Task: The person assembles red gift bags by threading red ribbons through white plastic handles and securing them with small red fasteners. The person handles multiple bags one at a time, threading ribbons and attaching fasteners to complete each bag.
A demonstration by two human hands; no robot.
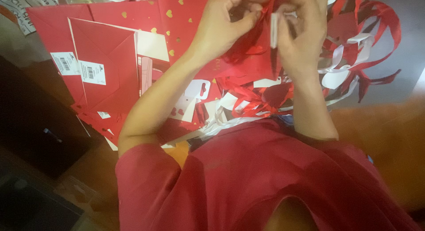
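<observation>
My left hand (223,25) and my right hand (299,34) are raised close together at the top of the head view. Both pinch a red ribbon piece (265,11) with a small white tab (274,31) between the fingertips. Red material hangs below the hands (254,58). Under my forearms lies a heap of red and white ribbons (349,58) and cut card pieces (195,91).
Flat red gift bags (110,67) with white barcode labels are stacked at the left, some with gold hearts (172,18). A dark cabinet edge (35,124) stands at the far left. My red shirt (265,178) fills the lower part of the view.
</observation>
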